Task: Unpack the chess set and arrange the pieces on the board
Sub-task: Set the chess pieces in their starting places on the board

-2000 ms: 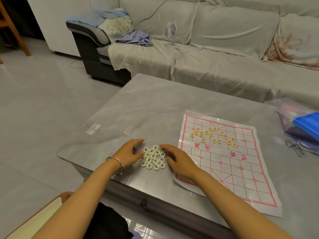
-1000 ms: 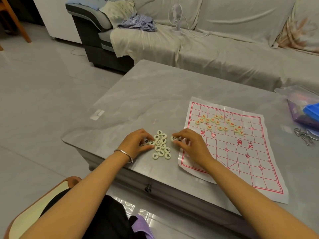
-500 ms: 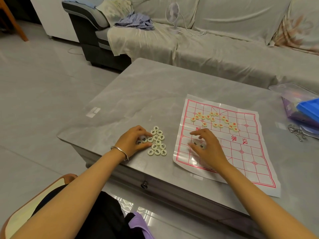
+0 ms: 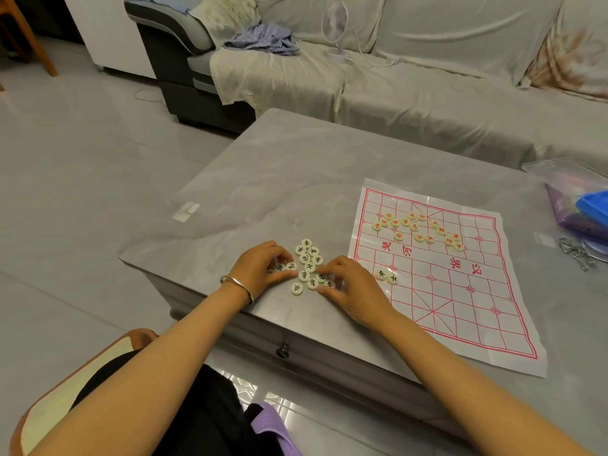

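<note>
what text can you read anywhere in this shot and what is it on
"楚河": red print on the paper board, middle band.
"汉界": red, same band, turned the other way.
"士": black, on a black piece lying on the board.
Black-marked pieces piled on the table: characters too small or turned to read surely.
Red-marked pieces on the board: too small.

On the table [image 4: 296, 166], the paper board [image 4: 460, 307] lies to the right. A pile of pieces [image 4: 309, 266] sits just left of it, between the left hand [image 4: 260, 266] and the right hand [image 4: 352, 286]. On the board, a cluster of pieces [image 4: 418, 227] lies at the far end, and two pieces [image 4: 387, 275] lie near the left edge.
</note>
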Tool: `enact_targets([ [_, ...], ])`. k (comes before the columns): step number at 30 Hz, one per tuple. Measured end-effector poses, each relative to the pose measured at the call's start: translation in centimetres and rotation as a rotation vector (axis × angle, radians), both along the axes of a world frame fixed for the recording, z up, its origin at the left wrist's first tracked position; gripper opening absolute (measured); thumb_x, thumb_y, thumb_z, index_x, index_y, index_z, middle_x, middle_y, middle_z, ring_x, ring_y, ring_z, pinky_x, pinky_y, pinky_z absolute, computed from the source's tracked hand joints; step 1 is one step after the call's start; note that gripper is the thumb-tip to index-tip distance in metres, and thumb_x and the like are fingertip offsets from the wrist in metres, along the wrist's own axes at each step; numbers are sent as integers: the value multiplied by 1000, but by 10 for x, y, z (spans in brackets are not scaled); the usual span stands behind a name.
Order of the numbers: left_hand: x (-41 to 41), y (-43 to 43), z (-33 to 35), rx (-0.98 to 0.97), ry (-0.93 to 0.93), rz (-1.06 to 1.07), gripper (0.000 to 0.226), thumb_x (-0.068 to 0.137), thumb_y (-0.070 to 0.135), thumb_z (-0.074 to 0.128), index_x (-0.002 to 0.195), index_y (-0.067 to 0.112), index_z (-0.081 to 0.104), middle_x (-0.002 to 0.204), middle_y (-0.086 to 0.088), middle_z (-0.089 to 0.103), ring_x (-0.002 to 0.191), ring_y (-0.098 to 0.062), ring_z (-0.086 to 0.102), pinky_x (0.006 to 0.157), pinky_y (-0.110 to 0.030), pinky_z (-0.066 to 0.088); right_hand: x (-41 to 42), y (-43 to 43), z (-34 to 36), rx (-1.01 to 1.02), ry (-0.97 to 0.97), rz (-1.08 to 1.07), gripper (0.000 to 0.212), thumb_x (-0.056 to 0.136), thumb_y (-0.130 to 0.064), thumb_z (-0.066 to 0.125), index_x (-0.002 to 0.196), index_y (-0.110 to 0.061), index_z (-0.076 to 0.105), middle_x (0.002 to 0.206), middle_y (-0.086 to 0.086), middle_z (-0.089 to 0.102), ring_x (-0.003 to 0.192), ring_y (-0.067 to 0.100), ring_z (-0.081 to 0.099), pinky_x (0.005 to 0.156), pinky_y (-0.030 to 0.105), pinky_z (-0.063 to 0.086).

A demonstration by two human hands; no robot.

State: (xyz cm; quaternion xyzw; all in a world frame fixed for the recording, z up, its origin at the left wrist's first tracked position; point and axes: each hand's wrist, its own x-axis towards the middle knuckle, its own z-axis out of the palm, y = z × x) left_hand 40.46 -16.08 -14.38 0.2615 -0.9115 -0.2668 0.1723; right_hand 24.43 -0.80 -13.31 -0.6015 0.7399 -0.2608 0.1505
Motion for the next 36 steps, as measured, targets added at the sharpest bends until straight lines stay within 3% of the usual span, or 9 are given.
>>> enact_targets([
  [4,1,1,2,6,19,0,29,73,35,74,94,15,69,85,-2,62,72,-10,52,69,-24,47,-2,-2,-2,-11,16,24,28,89,-27,61,116,-22,65,107,-4,60,85,4,45,69,9,32],
  [9,1,2,2,-12,6,4,31,73,36,73,95,14,69,86,-3,62,71,-10,50,67,-21,44,1,-8,-4,-45,2,-2,26,89,-27,61,113,-19,67,101,-1,59,84,8,45,70,19,35],
  [15,-4,0,6,-10,95,48,26,74,33,73,94,15,70,82,2,59,65,-8,49,62,-13,39,1,-8,-5,-85,-30,-26,25,87,-27,64,109,-16,66,99,-1,59,81,8,47,68,13,35],
  [20,-24,12,23,4,246,19,28,73,37,71,92,17,69,79,9,56,64,-1,49,61,-9,41,-11,2,2,-174,-145,-183,19,85,-22,66,103,-17,67,93,-9,56,81,1,50,71,10,38],
  [26,-81,58,35,88,238,-137,30,76,35,69,98,16,68,87,6,60,69,0,49,64,-7,41,-76,64,12,-172,-216,-428,17,84,-17,67,100,-24,65,95,-9,60,81,3,55,66,5,43],
  [32,-162,109,41,-16,-15,-305,35,79,40,67,107,19,68,102,0,66,89,-10,50,87,-26,46,-125,128,16,-61,-141,-542,22,82,-20,69,104,-20,67,95,-9,60,81,4,55,67,8,41],
  [36,-190,126,28,-124,-229,-316,37,81,44,64,112,24,66,106,2,67,97,-15,53,88,-26,43,-129,142,9,22,-119,-513,24,84,-23,68,107,-20,66,99,-7,60,81,1,51,68,5,39],
])
